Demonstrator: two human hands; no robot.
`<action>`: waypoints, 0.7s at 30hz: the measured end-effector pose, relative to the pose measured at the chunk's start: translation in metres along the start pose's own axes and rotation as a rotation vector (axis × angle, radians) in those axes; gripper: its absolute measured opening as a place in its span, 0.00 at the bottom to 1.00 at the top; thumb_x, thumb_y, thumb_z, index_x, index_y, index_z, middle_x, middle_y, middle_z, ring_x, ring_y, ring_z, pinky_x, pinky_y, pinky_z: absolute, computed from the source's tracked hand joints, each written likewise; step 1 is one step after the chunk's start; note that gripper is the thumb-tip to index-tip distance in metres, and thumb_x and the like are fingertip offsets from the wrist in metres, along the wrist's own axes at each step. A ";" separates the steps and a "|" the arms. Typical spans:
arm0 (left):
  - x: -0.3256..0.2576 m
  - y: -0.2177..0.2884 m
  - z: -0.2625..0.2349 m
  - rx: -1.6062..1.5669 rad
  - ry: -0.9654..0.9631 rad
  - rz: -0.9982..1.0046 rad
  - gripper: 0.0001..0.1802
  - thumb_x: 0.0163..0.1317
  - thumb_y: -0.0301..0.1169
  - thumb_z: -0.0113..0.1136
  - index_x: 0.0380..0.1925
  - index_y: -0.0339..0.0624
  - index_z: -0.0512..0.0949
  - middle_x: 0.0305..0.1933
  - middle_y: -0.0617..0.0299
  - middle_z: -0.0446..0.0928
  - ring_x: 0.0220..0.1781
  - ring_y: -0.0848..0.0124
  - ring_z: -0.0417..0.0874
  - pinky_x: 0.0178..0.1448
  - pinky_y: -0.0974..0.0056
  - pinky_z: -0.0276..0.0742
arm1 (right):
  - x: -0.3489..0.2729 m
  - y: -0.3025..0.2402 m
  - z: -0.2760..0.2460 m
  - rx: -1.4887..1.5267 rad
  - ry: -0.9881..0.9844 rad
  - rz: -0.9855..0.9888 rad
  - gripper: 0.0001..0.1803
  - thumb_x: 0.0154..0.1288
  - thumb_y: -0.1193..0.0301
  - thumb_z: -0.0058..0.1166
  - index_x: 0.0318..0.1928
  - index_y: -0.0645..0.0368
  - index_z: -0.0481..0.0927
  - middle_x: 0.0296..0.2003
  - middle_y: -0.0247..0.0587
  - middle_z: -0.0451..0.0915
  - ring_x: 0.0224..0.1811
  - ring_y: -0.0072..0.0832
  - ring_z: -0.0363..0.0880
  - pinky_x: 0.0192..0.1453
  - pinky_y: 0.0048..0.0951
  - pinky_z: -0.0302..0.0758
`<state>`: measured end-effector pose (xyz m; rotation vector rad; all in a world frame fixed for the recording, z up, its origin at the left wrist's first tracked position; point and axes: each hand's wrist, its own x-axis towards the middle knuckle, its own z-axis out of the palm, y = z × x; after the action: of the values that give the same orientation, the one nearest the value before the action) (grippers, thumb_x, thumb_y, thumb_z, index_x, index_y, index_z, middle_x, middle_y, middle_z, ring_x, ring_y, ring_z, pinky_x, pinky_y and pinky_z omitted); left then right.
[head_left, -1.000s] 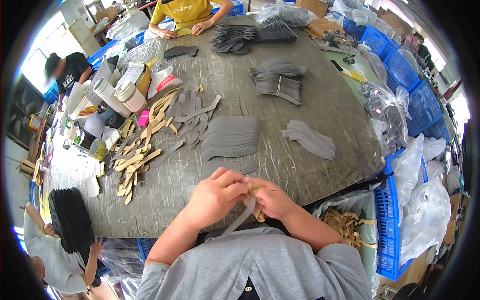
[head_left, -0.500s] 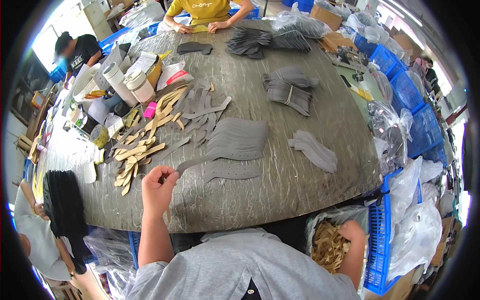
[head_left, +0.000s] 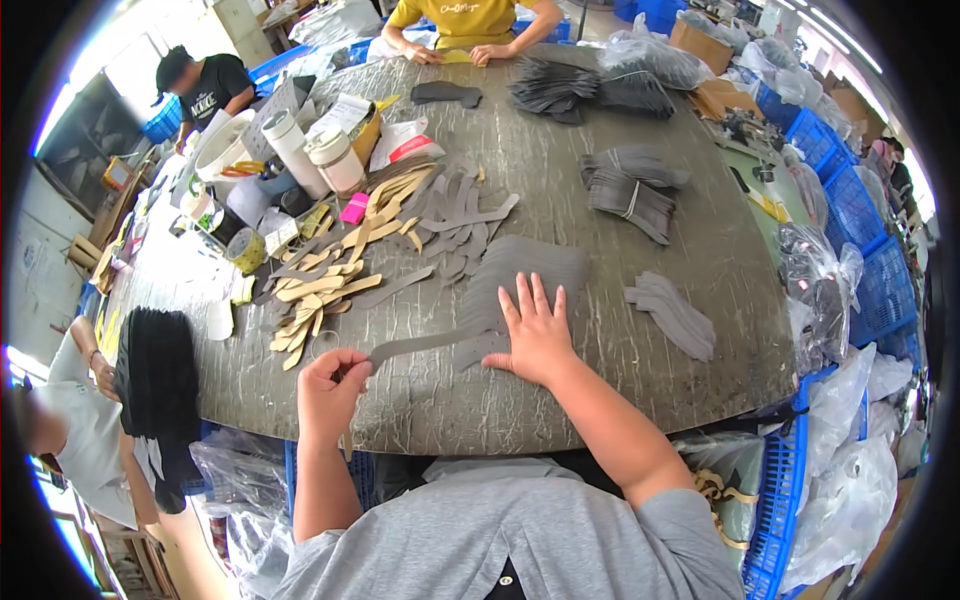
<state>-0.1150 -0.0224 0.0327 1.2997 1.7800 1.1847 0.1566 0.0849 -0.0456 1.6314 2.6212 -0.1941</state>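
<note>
My left hand [head_left: 332, 395] pinches the end of a narrow grey strip [head_left: 420, 344] between thumb and fingers, near the table's front edge. From there the strip runs right to a fanned stack of flat grey cut pieces [head_left: 525, 255]. My right hand [head_left: 538, 340] lies flat with fingers spread, over the stack's near side. Beneath that palm, another grey piece with small holes [head_left: 480, 350] is partly hidden. Just beyond my left hand is a heap of tan strips [head_left: 330, 290], mixed with loose grey strips [head_left: 465, 210].
Bundled grey pieces [head_left: 632, 190] and a small grey pile [head_left: 672, 315] lie to the right. White containers [head_left: 335, 160] stand at the far left. A blue crate [head_left: 785, 500] and a scrap bag [head_left: 735, 470] flank my right side. Across the table, a person in yellow [head_left: 465, 25] works.
My right hand has come from the scrap bag at the lower right onto the grey stack, fingers spread. My left hand still grips the strip. The whole view has shifted slightly.
</note>
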 end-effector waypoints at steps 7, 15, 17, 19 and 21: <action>-0.013 -0.021 0.026 -0.074 -0.310 -0.175 0.04 0.58 0.22 0.64 0.32 0.33 0.82 0.23 0.67 0.78 0.23 0.81 0.75 0.28 0.74 0.69 | -0.073 0.022 -0.004 0.633 0.558 -0.093 0.24 0.68 0.68 0.53 0.61 0.62 0.68 0.59 0.53 0.70 0.63 0.47 0.67 0.67 0.45 0.63; 0.002 -0.017 0.073 0.086 -0.513 -0.163 0.05 0.56 0.26 0.65 0.31 0.35 0.82 0.21 0.67 0.77 0.22 0.80 0.75 0.27 0.71 0.70 | -0.101 0.042 0.020 1.560 0.158 0.282 0.06 0.64 0.78 0.59 0.39 0.62 0.76 0.30 0.28 0.76 0.29 0.14 0.70 0.34 0.18 0.70; 0.004 -0.023 0.080 0.137 -0.510 -0.094 0.06 0.56 0.27 0.65 0.31 0.35 0.83 0.21 0.65 0.78 0.22 0.79 0.76 0.28 0.69 0.71 | -0.096 0.039 0.024 1.414 0.267 0.296 0.05 0.63 0.78 0.60 0.37 0.62 0.77 0.27 0.28 0.75 0.28 0.13 0.71 0.34 0.18 0.70; 0.007 -0.026 0.084 0.188 -0.513 -0.075 0.06 0.56 0.27 0.66 0.31 0.35 0.83 0.22 0.64 0.79 0.23 0.78 0.76 0.29 0.68 0.72 | -0.093 0.035 0.026 1.328 0.319 0.312 0.05 0.62 0.79 0.60 0.37 0.62 0.77 0.26 0.28 0.75 0.28 0.14 0.71 0.33 0.18 0.71; 0.008 -0.028 0.087 0.234 -0.515 -0.104 0.07 0.55 0.28 0.66 0.31 0.35 0.83 0.22 0.62 0.79 0.23 0.77 0.77 0.29 0.68 0.73 | -0.092 0.034 0.025 1.298 0.316 0.328 0.06 0.61 0.80 0.60 0.37 0.62 0.77 0.26 0.29 0.76 0.28 0.14 0.72 0.32 0.19 0.71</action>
<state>-0.0528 0.0075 -0.0270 1.4629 1.6025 0.5267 0.2270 0.0144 -0.0630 2.4463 2.3658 -2.0816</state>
